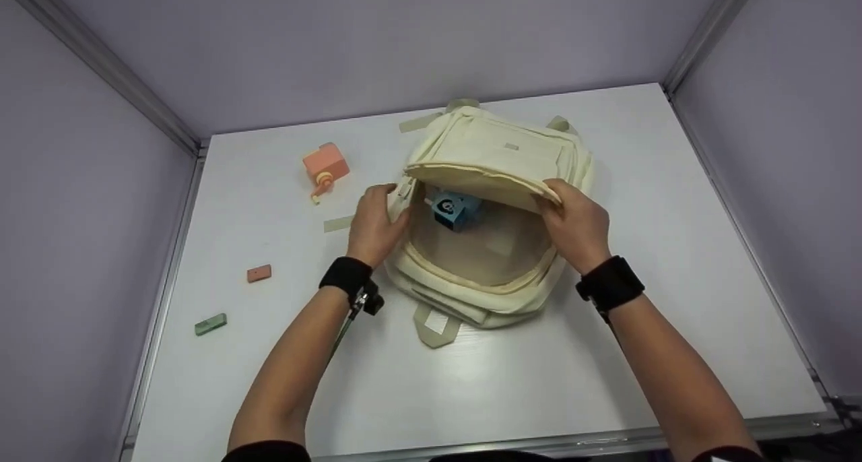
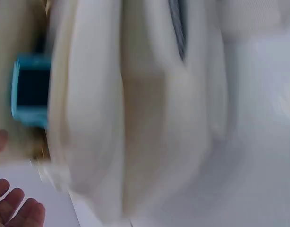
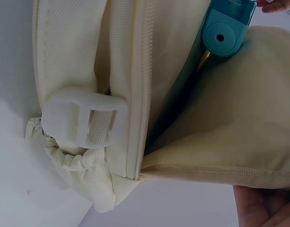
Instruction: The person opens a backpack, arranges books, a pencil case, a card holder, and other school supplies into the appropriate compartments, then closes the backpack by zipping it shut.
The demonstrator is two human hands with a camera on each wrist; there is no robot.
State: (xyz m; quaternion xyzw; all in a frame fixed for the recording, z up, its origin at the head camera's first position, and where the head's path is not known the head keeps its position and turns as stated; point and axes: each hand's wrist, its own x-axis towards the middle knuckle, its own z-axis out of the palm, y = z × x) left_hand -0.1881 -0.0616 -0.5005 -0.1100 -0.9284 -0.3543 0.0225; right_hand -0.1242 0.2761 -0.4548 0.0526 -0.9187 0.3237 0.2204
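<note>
Clamps right fingers (image 1: 564,191) on the flap (image 1: 495,182) at two o'clock on the bag (image 1: 465,300); holds left fingers (image 2: 32,216) apart near nine. With a blue gadget (image 1: 450,209) inside toward ten, and, on the counter (image 1: 404,394), an orange gadget (image 1: 326,164) out toward ten, red block (image 1: 259,273) and green block (image 1: 211,324) past eight.

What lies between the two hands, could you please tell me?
In the head view, the open bag lies between the left hand and the right hand, with the blue sharpener inside it.

Table (image 1: 471,394): orange gadget (image 1: 326,162), reddish block (image 1: 259,273), green block (image 1: 211,324).
</note>
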